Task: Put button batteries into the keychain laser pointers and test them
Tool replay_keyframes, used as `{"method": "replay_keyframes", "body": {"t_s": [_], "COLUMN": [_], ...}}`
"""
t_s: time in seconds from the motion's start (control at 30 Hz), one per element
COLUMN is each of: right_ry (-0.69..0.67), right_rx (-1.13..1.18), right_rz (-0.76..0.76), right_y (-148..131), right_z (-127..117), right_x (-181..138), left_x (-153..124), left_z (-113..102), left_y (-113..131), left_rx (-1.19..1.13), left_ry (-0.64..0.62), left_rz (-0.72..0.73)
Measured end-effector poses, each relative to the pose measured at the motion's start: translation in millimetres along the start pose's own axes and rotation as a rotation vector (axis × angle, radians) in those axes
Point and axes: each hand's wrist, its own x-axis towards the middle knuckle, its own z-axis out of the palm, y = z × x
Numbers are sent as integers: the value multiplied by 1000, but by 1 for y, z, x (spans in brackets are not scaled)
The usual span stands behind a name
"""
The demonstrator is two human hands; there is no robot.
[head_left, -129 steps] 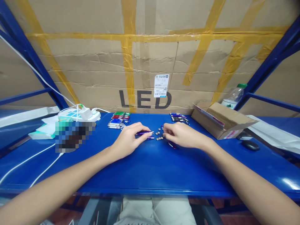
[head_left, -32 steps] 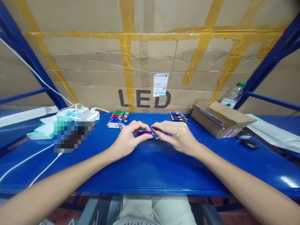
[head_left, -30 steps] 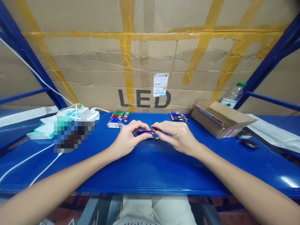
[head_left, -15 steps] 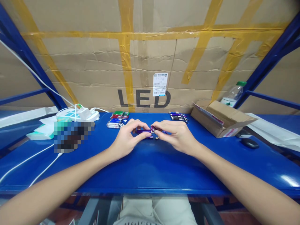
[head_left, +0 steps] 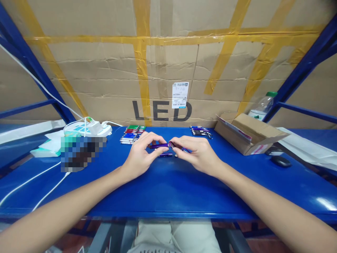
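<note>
My left hand (head_left: 140,154) pinches a small purple keychain flashlight (head_left: 159,145) by its body, just above the blue table (head_left: 168,189). My right hand (head_left: 198,153) is closed on the flashlight's right end, where a small cap or ring part (head_left: 184,150) shows between the fingers. Another purple flashlight (head_left: 165,154) lies on the table right under the held one. A row of coloured flashlights (head_left: 133,135) lies behind my left hand, and a smaller group of flashlights (head_left: 200,131) lies behind my right hand.
A taped cardboard wall marked LED (head_left: 162,111) closes the back. An open cardboard box (head_left: 247,137) and a plastic bottle (head_left: 262,105) stand at the right. A white power strip (head_left: 88,129) with cables lies at the left, and a dark mouse (head_left: 281,161) at the right.
Both hands have come together on the purple flashlight and lifted it slightly off the table. The small round cells seen loose between the hands 4.3 s ago are now hidden.
</note>
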Motion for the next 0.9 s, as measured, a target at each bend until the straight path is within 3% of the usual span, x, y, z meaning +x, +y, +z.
{"method": "replay_keyframes", "body": {"t_s": [0.4,0.6,0.73,0.9], "right_ry": [-23,-57,-174,-460], "right_rx": [-70,2,98,193], "right_rz": [-72,11,181,347], "right_y": [14,17,20,21], "right_z": [0,-5,-10,-16], "right_x": [-4,-3,-2,0], "left_x": [2,3,2,1], "left_z": [2,2,2,2], "left_y": [-4,-2,-4,-5], "left_rx": [-13,-74,-33,-9], "left_ry": [-63,-173,-275,-449], "left_rz": [-155,-217,-194,-150]}}
